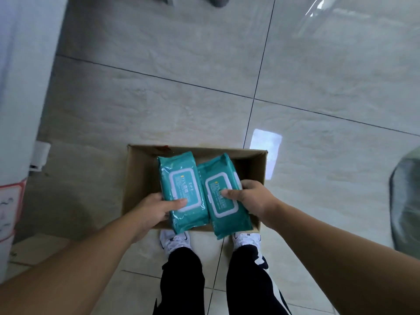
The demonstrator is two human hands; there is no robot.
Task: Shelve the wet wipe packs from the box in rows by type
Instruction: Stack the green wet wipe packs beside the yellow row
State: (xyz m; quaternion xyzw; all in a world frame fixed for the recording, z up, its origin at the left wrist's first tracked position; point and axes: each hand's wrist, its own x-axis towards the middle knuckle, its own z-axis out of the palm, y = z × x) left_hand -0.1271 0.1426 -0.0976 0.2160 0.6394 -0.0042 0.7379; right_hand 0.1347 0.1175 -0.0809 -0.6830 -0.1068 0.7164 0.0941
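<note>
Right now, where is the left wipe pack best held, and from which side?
Grip the left teal pack at its long outer edge, from the left: thumb on the white lid frame, fingers beneath. The pouch is flat and soft; the left hand holds it so.

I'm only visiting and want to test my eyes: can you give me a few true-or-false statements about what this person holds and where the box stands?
1. The left hand grips a teal pack. True.
2. The right hand holds nothing. False: it grips a second teal pack.
3. The cardboard box stands on a table. False: it stands on the tiled floor.
4. The person wears white shoes. True.
</note>
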